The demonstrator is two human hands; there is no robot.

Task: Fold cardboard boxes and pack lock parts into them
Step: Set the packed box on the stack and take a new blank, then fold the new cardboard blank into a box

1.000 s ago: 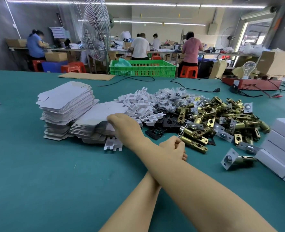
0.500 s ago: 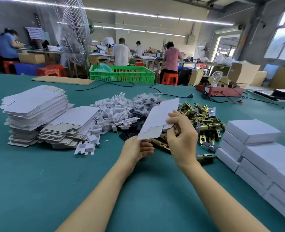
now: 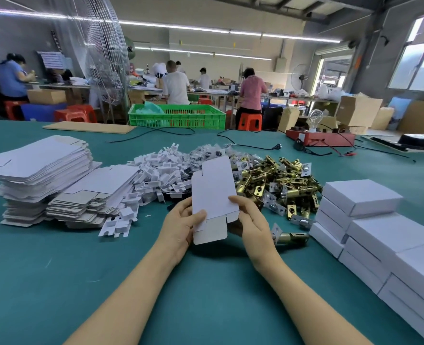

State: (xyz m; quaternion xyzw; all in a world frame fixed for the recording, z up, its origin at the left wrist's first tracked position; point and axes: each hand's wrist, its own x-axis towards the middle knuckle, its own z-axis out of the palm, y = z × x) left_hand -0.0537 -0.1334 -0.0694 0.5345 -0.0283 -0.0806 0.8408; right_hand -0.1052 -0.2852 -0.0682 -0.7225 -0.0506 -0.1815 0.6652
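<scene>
Both hands are holding 1 flat white box blank (image 3: 213, 192) upright over the green table (image 3: 56, 270), approx. centre of view. Left hand (image 3: 181, 227) is gripping the blank's lower left edge, thumb lying on the front face, fingers curled behind. Right hand (image 3: 249, 220) is gripping the lower right edge, thumb on the front, other fingers behind the card & mostly hidden. The blank's bottom flap is hanging below the thumbs; a notched flap is sticking up at 12 o'clock.

At 10 o'clock from the hands, 2 stacks of flat blanks (image 3: 41, 170) are sitting side by side on the table, the nearer one lower & slumping. At 11 o'clock a heap of white plastic pieces (image 3: 161, 170) is lying just beside those stacks, with a few strays at 9 o'clock. At 1 o'clock a pile of brass latch parts (image 3: 275, 183) is spreading behind the blank; 1 single latch (image 3: 290, 237) is lying apart at 3 o'clock, near the right wrist. Further at 3 o'clock, folded white boxes (image 3: 370, 220) are standing stacked in stepped rows.

At 12 o'clock, far edge, a green crate (image 3: 181, 117) is sitting; workers are sitting at benches beyond.
</scene>
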